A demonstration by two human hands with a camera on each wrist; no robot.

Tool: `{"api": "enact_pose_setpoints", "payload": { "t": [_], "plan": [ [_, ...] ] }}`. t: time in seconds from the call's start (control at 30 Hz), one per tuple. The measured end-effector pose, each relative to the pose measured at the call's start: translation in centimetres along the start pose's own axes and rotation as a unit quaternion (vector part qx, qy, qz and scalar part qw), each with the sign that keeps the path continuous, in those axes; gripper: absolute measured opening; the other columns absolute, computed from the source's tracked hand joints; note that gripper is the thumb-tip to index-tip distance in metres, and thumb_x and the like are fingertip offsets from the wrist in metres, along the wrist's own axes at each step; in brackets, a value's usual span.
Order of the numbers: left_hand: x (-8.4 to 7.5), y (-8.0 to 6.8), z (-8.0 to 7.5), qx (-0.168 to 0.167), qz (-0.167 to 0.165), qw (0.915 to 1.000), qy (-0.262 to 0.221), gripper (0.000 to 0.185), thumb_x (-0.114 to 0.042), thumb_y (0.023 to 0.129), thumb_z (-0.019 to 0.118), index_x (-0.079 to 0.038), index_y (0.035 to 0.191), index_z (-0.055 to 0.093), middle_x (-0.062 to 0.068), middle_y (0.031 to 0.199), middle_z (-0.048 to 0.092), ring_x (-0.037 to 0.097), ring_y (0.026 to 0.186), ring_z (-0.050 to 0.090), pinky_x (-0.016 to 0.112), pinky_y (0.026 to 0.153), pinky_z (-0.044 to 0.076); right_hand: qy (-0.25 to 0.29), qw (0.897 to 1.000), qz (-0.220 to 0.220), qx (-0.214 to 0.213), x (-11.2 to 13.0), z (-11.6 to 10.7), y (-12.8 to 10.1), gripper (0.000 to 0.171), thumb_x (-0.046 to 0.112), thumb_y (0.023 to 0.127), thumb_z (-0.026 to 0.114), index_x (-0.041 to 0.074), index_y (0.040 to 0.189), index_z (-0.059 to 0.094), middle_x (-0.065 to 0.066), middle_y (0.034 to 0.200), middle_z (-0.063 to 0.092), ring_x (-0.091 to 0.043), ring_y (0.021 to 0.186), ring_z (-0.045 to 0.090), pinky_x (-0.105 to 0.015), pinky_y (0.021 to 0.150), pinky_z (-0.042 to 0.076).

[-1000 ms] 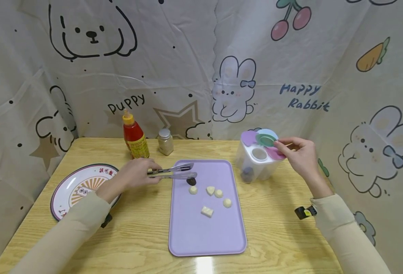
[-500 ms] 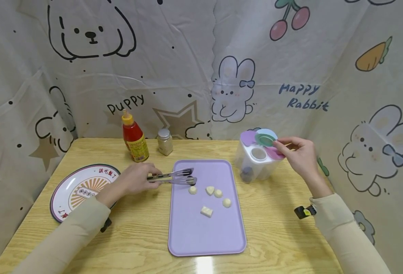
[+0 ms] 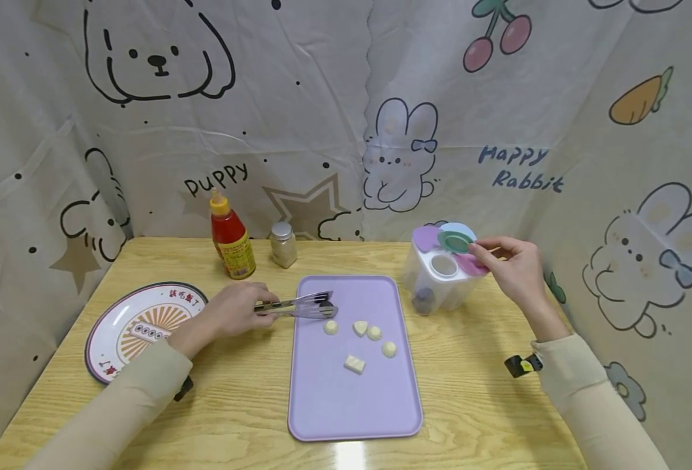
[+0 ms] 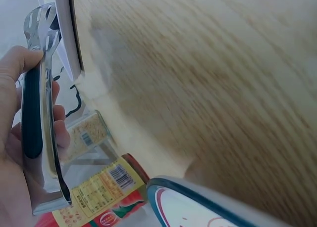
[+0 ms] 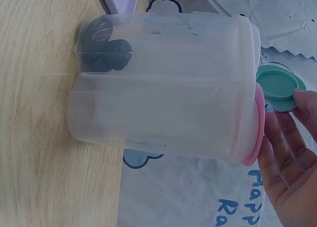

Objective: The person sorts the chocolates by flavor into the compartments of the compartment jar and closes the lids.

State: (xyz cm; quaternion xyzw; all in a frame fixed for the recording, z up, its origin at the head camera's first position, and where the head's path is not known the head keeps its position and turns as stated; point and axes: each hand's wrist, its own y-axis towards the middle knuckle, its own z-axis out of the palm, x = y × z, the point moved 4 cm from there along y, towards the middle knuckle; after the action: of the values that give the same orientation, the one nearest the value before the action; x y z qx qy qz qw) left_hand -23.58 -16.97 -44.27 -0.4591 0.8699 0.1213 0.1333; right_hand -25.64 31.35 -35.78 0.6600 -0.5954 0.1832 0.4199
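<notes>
Left hand is curled round the dark handle of a pair of metal tongs, fingers and thumb closed on it. The tong tips lie close together over the far left corner of the lilac tray, just beyond the nearest white piece; whether they hold anything cannot be told. Five white pieces lie on the tray, four in a loose row and one nearer.

Right hand pinches the green flip lid of the clear divided container, holding it raised; the remaining fingers lie along the pink lid rim. The container stands on the surface just right of the tray's far corner, one round opening uncovered. Dark pieces sit at the bottom of one compartment.

On the left of the surface, a patterned plate. At the far side, a red sauce bottle and a small shaker jar stand side by side.
</notes>
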Motion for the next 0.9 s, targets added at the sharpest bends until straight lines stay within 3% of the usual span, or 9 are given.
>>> {"api": "enact_pose_setpoints", "payload": {
  "t": [0.23,0.9],
  "plan": [
    [0.0,-0.2,0.3,-0.007,0.012,0.9999,0.0,0.021,-0.022,0.09,0.078,-0.013,0.108,0.083,-0.002,0.094,0.074,0.006,0.074,0.053,0.026,0.068,0.045,-0.002,1.0,-0.002,0.0,0.1,0.0,0.0,0.035,0.032,0.097,0.077,0.0,0.112,0.078,0.03,0.087,0.065,-0.003,0.076,0.061,-0.014,0.063,0.052],
    [-0.9,1.7,0.7,0.044,-0.033,0.9981,-0.026,0.027,-0.025,0.09,0.078,-0.014,0.115,0.082,-0.001,0.097,0.07,0.012,0.078,0.054,0.029,0.071,0.045,-0.006,1.0,-0.006,-0.002,0.1,0.0,-0.1,0.034,0.033,0.097,0.077,0.001,0.111,0.079,0.03,0.088,0.065,-0.003,0.077,0.061,-0.013,0.065,0.052]
  ]
}}
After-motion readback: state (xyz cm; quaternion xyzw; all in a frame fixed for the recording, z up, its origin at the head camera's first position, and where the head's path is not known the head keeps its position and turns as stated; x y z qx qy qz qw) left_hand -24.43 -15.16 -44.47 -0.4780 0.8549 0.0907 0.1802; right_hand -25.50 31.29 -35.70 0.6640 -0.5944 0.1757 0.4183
